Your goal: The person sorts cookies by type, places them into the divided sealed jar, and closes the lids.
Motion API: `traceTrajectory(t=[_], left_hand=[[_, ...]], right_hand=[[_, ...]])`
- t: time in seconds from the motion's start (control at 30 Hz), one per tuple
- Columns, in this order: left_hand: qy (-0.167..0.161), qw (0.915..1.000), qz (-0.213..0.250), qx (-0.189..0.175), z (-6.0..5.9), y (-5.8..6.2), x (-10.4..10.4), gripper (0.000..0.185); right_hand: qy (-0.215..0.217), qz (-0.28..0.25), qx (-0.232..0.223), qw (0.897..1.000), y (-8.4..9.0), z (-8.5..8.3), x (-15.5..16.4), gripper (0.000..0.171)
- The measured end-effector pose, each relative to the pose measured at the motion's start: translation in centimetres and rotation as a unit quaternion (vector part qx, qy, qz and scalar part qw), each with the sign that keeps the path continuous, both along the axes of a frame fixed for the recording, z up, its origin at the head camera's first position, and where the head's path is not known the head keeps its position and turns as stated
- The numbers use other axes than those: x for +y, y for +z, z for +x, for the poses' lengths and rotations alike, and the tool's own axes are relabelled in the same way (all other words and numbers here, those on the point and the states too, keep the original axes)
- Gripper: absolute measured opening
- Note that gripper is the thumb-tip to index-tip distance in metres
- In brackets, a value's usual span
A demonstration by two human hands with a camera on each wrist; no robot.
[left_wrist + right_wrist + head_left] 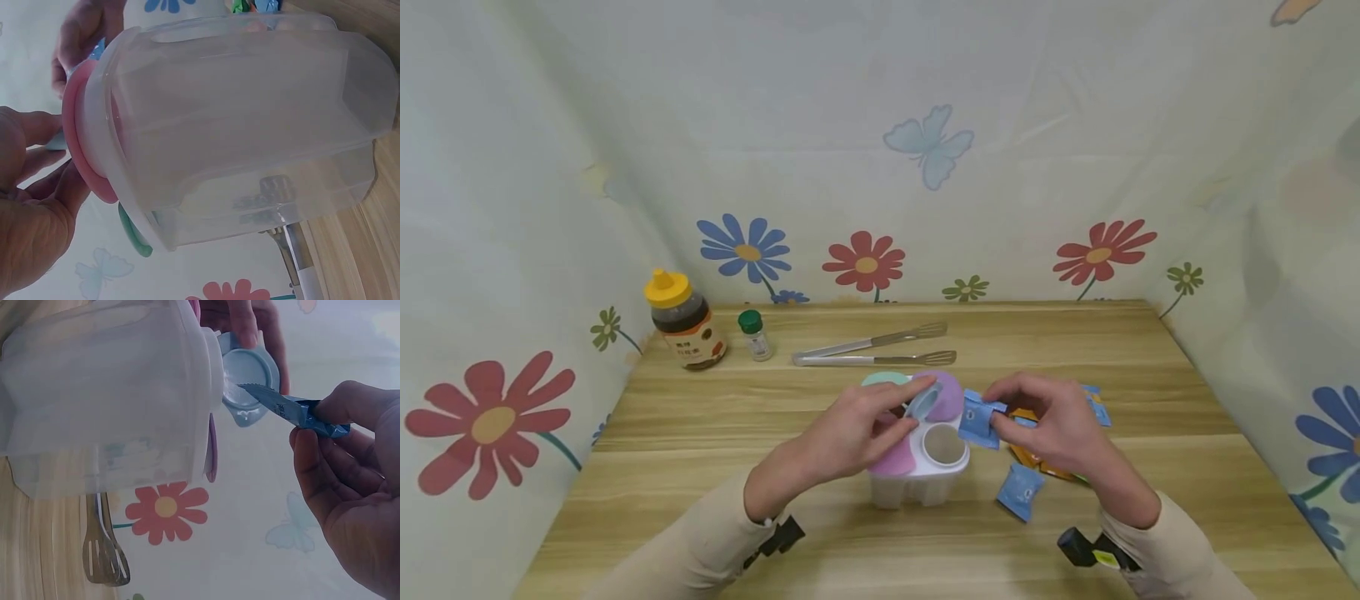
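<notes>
Left hand point(857, 429) grip pinches pale-blue round plastic lid point(922, 402) up off the white four-cup plastic container point(917, 475). Right hand point(1048, 425) grip, beside it, pinches a small blue foil sachet point(979, 419). Step judged: filling the open cup; next needs the sachet lowered in.

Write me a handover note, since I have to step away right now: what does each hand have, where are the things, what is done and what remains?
Left hand: fingers hold the light blue lid lifted off one compartment of the white four-part container.
Right hand: pinches a blue packet beside the open compartment, which looks empty.
Done: one lid open; pink, green and purple lids are closed.
Left: the packet is not yet in. One blue packet lies in front of the right hand, more packets behind it. Tongs, honey bottle and small jar stand untouched at the back.
</notes>
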State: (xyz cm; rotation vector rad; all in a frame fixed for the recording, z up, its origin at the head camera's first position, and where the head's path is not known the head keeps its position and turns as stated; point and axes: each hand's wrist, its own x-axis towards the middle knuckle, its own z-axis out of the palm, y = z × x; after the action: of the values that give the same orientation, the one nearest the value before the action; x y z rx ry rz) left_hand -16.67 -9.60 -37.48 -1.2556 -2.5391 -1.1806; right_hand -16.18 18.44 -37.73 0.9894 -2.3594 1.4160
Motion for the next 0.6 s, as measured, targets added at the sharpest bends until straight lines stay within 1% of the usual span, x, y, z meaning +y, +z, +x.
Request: traceTrajectory(t=[0.13, 0.2, 0.3, 0.37, 0.47, 0.6], left_hand=[[0.000, 1.0000, 0.000, 0.004, 0.0, 0.0, 0.0, 0.053], [0.002, 1.0000, -0.002, 0.005, 0.0, 0.0, 0.0, 0.053], [0.004, 1.0000, -0.006, 0.005, 0.0, 0.0, -0.1, 0.054], [0.004, 1.0000, -0.006, 0.006, 0.0, 0.0, -0.1, 0.054], [0.006, 0.9999, -0.006, 0.005, 0.0, 0.1, -0.1, 0.054], [0.003, 1.0000, -0.002, 0.001, 0.1, 0.1, -0.1, 0.054]], right_hand=[[0.026, -0.022, -0.004, 0.999, 0.1, 0.1, -0.3, 0.029], [0.048, -0.036, 0.000, 0.998, 0.0, 0.1, -0.5, 0.030], [0.081, -0.060, 0.019, 0.995, -0.4, -0.2, -1.0, 0.030], [0.098, -0.073, 0.032, 0.992, -0.7, -0.4, -1.3, 0.026], [0.108, -0.081, 0.045, 0.990, -1.1, -0.6, -1.8, 0.020], [0.100, -0.067, 0.042, 0.992, -1.7, -0.5, -2.4, 0.021]])
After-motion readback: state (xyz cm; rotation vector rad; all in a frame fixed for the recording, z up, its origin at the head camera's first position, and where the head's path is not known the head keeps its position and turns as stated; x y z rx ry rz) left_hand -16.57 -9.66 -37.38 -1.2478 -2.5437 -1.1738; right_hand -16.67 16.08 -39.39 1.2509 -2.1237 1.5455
